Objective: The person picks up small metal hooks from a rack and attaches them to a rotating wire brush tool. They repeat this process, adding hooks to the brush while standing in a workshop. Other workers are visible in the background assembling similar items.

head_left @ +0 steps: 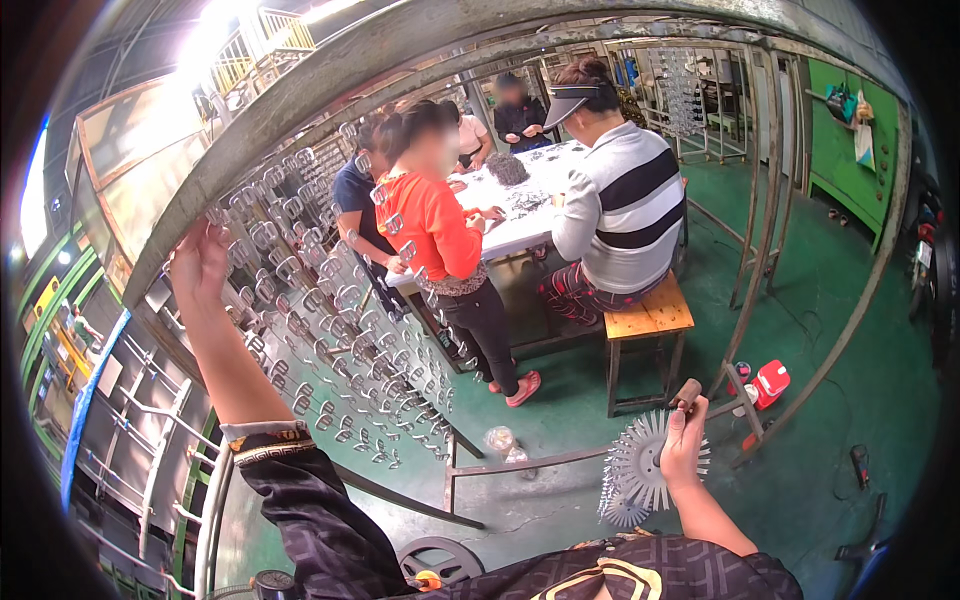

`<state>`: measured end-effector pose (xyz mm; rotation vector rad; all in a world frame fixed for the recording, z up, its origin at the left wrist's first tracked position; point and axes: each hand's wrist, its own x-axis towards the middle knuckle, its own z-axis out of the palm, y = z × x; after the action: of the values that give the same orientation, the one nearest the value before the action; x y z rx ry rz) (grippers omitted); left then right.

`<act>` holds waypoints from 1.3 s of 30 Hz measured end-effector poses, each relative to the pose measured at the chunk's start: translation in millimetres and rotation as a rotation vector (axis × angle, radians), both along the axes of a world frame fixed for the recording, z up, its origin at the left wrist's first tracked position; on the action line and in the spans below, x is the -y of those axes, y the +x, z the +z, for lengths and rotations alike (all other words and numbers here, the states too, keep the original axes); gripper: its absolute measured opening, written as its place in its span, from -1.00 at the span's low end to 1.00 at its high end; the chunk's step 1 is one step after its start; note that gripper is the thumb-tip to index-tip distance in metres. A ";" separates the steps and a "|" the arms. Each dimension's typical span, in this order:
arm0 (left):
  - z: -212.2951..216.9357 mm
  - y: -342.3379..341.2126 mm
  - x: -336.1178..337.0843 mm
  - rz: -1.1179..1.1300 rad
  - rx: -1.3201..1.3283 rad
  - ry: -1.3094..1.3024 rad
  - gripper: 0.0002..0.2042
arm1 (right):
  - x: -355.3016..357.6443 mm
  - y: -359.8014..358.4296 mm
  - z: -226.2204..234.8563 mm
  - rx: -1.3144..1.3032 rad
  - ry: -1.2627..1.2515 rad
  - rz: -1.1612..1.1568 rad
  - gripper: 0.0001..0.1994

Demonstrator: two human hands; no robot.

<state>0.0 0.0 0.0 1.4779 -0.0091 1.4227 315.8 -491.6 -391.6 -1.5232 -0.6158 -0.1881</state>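
My left hand (201, 262) is raised at the far left, its fingers bent and close against the curved metal bar (290, 100) of a large rack. What they pinch, if anything, is hidden. Strands of small shiny metal loops (345, 330) hang just right of that arm. Lower right, my right hand (683, 445) is closed round a short brown cylinder (687, 392), one end of which sticks up above the fingers. Directly beside it is a round silver disc (640, 462) with radial slots. A smaller slotted disc (627, 512) shows below; how these join the cylinder is unclear.
Beyond the rack, several people work round a white table (540, 200) with heaps of small dark parts. One sits on a wooden stool (648, 318). A red-and-white container (771, 384) stands by the right frame leg; clear bags (503, 441) lie on the green floor.
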 end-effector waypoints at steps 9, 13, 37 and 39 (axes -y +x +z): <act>-11.7 22.5 69.3 -0.012 0.030 0.080 -0.79 | -2.8 -2.1 1.2 0.017 0.026 -0.011 -0.62; -14.3 9.0 54.4 -0.116 0.046 0.087 -0.80 | 0.9 -3.6 2.3 0.006 0.025 0.006 -0.63; -55.3 19.4 77.2 -0.007 0.057 -0.087 -0.85 | 1.1 -6.2 2.6 0.015 0.023 -0.002 -0.65; -74.5 24.2 97.9 -0.018 0.049 -0.087 -0.88 | 1.0 -6.8 4.8 0.009 -0.001 0.005 -0.65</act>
<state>24.2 -97.9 -74.5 1.3683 0.0083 1.4270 309.0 -492.6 -386.7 -1.5226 -0.6270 -0.1914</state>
